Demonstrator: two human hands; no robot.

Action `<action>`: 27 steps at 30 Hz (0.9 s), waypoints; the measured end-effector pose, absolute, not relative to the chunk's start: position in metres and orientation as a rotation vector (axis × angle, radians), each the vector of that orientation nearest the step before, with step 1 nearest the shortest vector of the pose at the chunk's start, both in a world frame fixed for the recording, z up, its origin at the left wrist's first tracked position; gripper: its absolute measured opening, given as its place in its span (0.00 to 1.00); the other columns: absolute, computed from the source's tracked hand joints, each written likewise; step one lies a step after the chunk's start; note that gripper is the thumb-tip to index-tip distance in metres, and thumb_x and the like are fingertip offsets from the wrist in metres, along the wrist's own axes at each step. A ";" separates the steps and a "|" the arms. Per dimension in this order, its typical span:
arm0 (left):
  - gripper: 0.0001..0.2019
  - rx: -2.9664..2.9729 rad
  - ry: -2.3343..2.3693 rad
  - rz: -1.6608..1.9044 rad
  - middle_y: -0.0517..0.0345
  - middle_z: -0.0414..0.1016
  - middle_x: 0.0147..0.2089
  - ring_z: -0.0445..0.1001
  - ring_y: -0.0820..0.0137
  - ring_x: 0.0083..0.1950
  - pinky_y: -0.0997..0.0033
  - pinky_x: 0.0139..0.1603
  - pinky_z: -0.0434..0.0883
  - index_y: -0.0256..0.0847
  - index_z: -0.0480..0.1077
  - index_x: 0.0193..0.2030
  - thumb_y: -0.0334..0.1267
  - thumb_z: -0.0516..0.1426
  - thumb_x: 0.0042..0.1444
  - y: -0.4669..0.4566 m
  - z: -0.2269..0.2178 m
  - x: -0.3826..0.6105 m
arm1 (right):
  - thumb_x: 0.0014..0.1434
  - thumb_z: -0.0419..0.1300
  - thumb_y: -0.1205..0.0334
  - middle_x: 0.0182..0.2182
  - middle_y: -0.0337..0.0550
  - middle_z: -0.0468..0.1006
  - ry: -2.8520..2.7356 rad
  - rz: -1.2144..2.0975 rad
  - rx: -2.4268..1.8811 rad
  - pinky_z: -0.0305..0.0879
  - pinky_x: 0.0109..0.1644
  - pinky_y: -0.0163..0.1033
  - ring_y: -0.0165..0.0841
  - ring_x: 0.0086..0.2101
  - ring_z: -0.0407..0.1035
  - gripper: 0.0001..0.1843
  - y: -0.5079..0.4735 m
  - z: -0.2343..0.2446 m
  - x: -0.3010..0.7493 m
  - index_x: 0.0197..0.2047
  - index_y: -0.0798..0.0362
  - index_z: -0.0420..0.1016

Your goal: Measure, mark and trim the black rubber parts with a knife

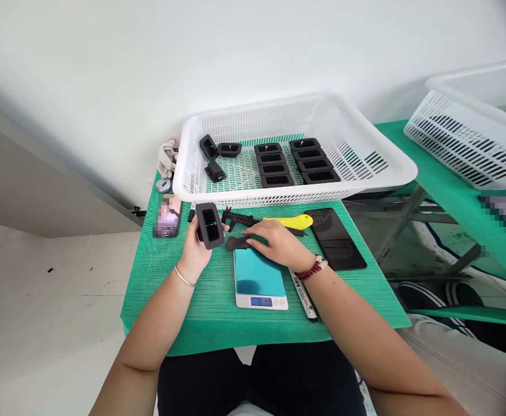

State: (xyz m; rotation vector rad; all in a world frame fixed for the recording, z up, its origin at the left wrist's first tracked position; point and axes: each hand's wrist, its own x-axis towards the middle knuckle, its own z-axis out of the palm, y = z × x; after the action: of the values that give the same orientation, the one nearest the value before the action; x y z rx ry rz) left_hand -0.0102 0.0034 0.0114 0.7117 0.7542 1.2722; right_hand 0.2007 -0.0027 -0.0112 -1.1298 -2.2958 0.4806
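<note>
My left hand (196, 247) is closed round a black rectangular frame-like part (210, 226) with a deep hollow, its opening facing up toward me. Just right of it, my right hand (274, 244) has its fingertips closed on a small dark grey flat piece (236, 242) at the far edge of the digital scale (260, 274). The scale has a shiny blue-green plate, and its display seems to read 0.0. Beyond the right hand lie a black caliper (240, 219) and a yellow-handled tool (294, 222). A white marker (304, 297) lies partly under my right wrist.
A white plastic basket (368, 188) at the back holds several similar black parts (275, 168). A phone (167, 216) lies left, near a whitish glove (167, 159). A black tablet-like slab (338, 238) lies right. Another basket (465, 138) stands on the neighbouring green table.
</note>
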 end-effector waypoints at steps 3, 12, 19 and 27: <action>0.18 0.745 0.759 1.260 0.56 0.77 0.40 0.77 0.68 0.34 0.69 0.33 0.70 0.42 0.71 0.43 0.53 0.54 0.56 0.004 0.007 -0.010 | 0.64 0.52 0.62 0.42 0.46 0.80 -2.325 0.536 -1.087 0.68 0.47 0.48 0.38 0.43 0.73 0.15 -0.004 -0.009 0.199 0.50 0.50 0.75; 0.21 0.830 0.803 1.223 0.52 0.78 0.46 0.80 0.65 0.38 0.66 0.39 0.73 0.41 0.69 0.46 0.54 0.58 0.54 0.003 0.005 -0.006 | 0.62 0.55 0.59 0.42 0.43 0.79 -2.190 0.785 -1.072 0.70 0.48 0.42 0.34 0.42 0.73 0.11 -0.007 -0.006 0.196 0.40 0.49 0.79; 0.19 0.889 0.825 1.208 0.52 0.79 0.43 0.80 0.65 0.38 0.64 0.42 0.73 0.42 0.67 0.45 0.54 0.57 0.55 0.001 0.005 -0.005 | 0.55 0.63 0.57 0.35 0.43 0.77 -1.930 0.910 -1.184 0.70 0.45 0.45 0.34 0.38 0.72 0.09 -0.008 -0.007 0.192 0.27 0.51 0.73; 0.18 0.885 0.826 1.258 0.63 0.70 0.35 0.72 0.76 0.28 0.74 0.30 0.68 0.45 0.64 0.43 0.51 0.61 0.52 0.002 -0.002 -0.003 | 0.55 0.58 0.64 0.40 0.44 0.74 -1.880 1.065 -1.204 0.71 0.40 0.43 0.33 0.36 0.70 0.16 -0.008 -0.007 0.197 0.48 0.50 0.68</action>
State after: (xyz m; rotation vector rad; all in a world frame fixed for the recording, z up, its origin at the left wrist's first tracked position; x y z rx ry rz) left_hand -0.0029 0.0021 -0.0020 0.8848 0.8260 1.2576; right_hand 0.1968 -0.0083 -0.0072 -1.2042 -1.8803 1.0648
